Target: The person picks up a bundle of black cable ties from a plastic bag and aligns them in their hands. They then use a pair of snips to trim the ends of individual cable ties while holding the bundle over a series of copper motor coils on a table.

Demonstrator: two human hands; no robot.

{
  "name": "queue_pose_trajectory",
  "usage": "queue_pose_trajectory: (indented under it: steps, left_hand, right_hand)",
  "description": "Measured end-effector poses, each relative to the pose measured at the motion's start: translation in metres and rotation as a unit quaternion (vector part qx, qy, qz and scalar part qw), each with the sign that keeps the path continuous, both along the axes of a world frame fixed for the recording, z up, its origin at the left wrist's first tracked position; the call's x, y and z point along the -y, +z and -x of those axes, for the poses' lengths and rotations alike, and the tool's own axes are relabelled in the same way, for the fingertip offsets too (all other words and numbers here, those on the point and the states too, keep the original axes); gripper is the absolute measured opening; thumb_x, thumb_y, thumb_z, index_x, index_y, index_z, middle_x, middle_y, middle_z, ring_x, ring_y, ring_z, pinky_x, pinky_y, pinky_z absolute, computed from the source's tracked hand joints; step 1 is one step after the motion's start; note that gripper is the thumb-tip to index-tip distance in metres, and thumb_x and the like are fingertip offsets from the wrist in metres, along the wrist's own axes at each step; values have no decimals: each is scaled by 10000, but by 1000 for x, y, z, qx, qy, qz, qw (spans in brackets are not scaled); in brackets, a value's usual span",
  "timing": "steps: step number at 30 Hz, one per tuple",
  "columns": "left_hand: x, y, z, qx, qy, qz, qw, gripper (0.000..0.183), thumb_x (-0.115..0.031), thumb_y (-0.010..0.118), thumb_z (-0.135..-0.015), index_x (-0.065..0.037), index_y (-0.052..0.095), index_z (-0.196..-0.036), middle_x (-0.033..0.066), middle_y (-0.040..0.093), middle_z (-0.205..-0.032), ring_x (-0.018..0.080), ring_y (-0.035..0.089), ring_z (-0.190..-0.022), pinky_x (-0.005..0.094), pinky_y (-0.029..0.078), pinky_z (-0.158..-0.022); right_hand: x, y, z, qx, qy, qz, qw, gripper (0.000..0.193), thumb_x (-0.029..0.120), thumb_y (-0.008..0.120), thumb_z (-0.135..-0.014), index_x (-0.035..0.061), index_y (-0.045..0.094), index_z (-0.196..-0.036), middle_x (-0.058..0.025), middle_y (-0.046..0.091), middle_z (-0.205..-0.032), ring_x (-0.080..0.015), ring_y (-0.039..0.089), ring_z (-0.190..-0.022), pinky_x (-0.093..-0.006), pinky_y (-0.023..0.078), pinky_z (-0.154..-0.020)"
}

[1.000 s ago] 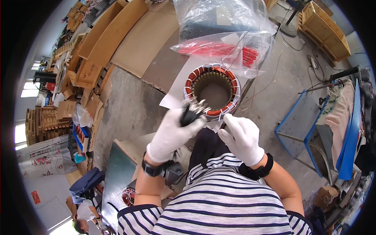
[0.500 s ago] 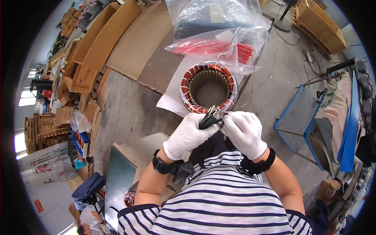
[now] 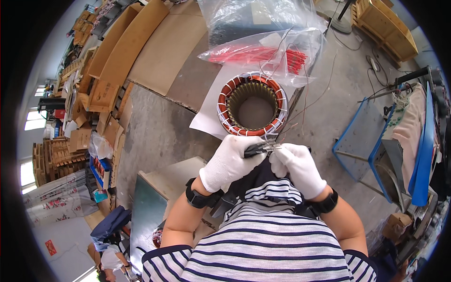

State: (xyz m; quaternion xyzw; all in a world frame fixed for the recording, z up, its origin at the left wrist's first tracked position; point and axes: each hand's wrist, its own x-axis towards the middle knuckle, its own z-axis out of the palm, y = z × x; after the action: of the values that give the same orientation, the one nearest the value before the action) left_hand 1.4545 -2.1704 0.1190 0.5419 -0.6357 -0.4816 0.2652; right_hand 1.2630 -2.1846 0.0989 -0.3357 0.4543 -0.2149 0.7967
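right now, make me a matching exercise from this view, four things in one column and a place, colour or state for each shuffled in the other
Column one
1. black wires
2. wound ring
3. red strands
4. right hand

Column two
A. orange-brown, banded in white
B. white-gloved, at the silvery wire tips
C. held in the left hand
D. inside a clear plastic bag

Right pairs: 1-C, 2-A, 3-D, 4-B

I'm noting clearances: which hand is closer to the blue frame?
Right. The right hand is left of the blue frame, with floor showing between; the left hand, holding the black bundle, is farther left.
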Motion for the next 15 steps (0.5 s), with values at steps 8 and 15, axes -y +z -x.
queue_pose_trajectory:
  steps: [8,15]
  left_hand:
    - [7,5,-2,-39,15,-108,993,119,-76,613,-839,13,662,-900,-37,541,-663,27,433,-633,237,404,-587]
    - [7,6,3,-52,30,-66,996,134,-87,612,-831,43,600,-802,39,523,-596,61,440,-587,280,412,-554]
  right_hand:
    - [8,5,-1,-144,15,282,949,153,182,636,-839,34,604,-857,-52,562,-698,-158,541,-580,-256,412,-512]
    - [6,-1,13,-82,59,215,971,101,137,622,-831,45,617,-873,-44,579,-696,-143,571,-589,-231,430,-527]
